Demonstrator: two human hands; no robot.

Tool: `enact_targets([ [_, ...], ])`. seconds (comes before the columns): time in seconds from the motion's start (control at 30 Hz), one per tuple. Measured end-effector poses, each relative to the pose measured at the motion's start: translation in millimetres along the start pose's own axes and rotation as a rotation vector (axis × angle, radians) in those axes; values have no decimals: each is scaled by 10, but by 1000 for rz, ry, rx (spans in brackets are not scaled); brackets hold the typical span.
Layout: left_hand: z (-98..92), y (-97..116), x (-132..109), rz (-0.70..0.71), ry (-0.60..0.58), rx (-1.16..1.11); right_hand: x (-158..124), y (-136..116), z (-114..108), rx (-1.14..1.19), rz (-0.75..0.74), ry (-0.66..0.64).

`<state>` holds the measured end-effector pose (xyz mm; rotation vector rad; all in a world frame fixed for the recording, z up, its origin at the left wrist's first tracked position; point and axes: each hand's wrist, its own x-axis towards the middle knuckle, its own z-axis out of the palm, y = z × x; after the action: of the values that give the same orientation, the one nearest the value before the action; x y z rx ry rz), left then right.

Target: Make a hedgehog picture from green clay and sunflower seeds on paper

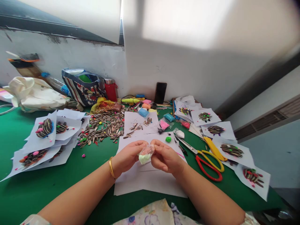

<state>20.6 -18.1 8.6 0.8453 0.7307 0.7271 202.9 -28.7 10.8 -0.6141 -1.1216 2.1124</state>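
Note:
My left hand (pixel 131 153) and my right hand (pixel 165 156) meet over the white paper (pixel 150 184), both closed on one small clear bag of pale green modelling clay (pixel 144 158). The fingertips pinch the bag's upper edge, one hand on each side. A gold bracelet (pixel 112 168) circles my left wrist. Just beyond my right hand a lump of bright green clay (pixel 168 139) lies on the paper. Past my left hand a few sunflower seeds (pixel 138 126) rest on another sheet.
Scissors (pixel 209 164) and a yellow craft knife (pixel 213 148) lie right of my hands. Seed pictures on paper stand in stacks left (pixel 44 131) and right (pixel 231 150). A heap of sunflower seeds (pixel 105 128), a red flask (pixel 111 90) and a phone (pixel 160 93) are farther back.

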Motion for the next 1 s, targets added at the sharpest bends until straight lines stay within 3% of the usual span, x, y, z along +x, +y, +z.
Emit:
enact_targets([
  [0.1, 55, -21, -11, -29, -23, 11, -35, 3, 26, 19, 53, -76],
  [0.2, 88, -9, -16, -19, -7, 10, -30, 1, 40, 29, 67, -68],
  [0.4, 77, 70, -10, 37, 148, -183, 47, 10, -56, 12, -126, 142],
  [0.5, 66, 89, -12, 56, 142, -255, 57, 43, -124, -64, -196, 202],
  [0.6, 50, 75, -7, 81, 123, -173, 53, 77, -142, -202, -188, 205],
  [0.73, 1, 41, 24, 97, 243, -50, 63, 75, -141, -351, -197, 335],
  [0.87, -41, 36, 54, 94, 341, -70, 99, 55, -210, -306, -315, 493],
  [1.0, -29, 50, 59, 123, 339, -141, 117, 32, -256, -213, -359, 513],
])
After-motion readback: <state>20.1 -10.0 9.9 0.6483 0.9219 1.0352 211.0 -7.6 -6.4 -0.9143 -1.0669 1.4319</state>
